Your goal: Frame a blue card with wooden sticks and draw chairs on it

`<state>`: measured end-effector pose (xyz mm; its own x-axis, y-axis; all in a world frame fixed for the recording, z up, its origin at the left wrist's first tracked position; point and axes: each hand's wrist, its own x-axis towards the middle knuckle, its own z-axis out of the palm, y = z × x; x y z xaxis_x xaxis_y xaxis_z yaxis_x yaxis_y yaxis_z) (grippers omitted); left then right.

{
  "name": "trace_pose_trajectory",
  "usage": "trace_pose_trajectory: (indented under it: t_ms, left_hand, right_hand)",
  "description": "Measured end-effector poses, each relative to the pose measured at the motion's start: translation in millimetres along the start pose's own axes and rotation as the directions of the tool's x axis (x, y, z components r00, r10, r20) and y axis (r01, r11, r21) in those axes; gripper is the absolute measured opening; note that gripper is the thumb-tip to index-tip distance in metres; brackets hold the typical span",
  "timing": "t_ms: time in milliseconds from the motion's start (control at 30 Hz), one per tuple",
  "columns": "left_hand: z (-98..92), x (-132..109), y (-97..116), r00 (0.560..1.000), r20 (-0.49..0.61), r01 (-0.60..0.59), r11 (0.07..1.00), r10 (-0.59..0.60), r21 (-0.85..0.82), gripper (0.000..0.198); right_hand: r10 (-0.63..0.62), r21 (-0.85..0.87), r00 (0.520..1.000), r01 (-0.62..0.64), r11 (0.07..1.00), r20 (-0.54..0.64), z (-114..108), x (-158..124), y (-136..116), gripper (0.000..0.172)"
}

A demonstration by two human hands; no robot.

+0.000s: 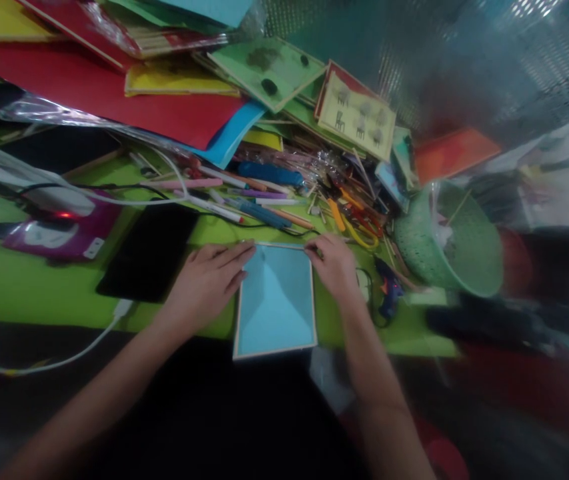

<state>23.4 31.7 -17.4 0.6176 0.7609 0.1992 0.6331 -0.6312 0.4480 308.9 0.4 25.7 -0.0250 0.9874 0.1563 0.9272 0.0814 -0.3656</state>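
A light blue board with a pale wooden rim lies on the green table in front of me, its near edge hanging over the table's edge. My left hand rests flat at its upper left corner, fingers stretched out along the top edge. On the upper right corner sits my right hand, its fingers curled and pinched on the rim; whether something small is in them I cannot make out.
A black tablet with a white cable lies left of the board. Pens, sticks and orange scissors are scattered behind it. A green colander stands at the right, a blue glue gun beside it. Coloured sheets are piled at the back.
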Motion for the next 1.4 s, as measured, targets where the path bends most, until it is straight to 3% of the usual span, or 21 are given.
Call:
trace_pose_trajectory:
  t_ms: [267, 1000, 1133, 1267, 1400]
  left_hand:
    - [1.4, 0, -1, 1.0, -0.018, -0.008, 1.0, 0.008, -0.013, 0.047]
    - [-0.4, 0, 0, 1.0, 0.022, 0.001, 0.999, -0.001, 0.039, 0.048]
    - [0.0, 1, -1, 1.0, 0.021, 0.002, 1.0, -0.003, 0.031, 0.049]
    - [-3.1, 2, 0, 0.998, -0.049, -0.046, 0.999, 0.047, 0.019, 0.047]
    - [-6.9, 3, 4, 0.997, -0.071, -0.004, 0.997, 0.01, 0.075, 0.046]
  right_hand:
    - [0.001, -0.058, 1.0, -0.003, 0.998, -0.028, 2, 0, 2, 0.014]
    - [0.047, -0.003, 0.999, -0.047, 0.999, -0.02, 8, 7, 0, 0.017]
    - [0.015, 0.007, 0.998, -0.014, 1.0, -0.069, 5, 2, 2, 0.014]
    - [-0.058, -0.024, 0.986, 0.055, 0.998, -0.159, -1, -6, -3, 0.024]
    - [-0.171, -0.079, 0.983, 0.165, 0.983, -0.07, 1, -9, -13, 0.032]
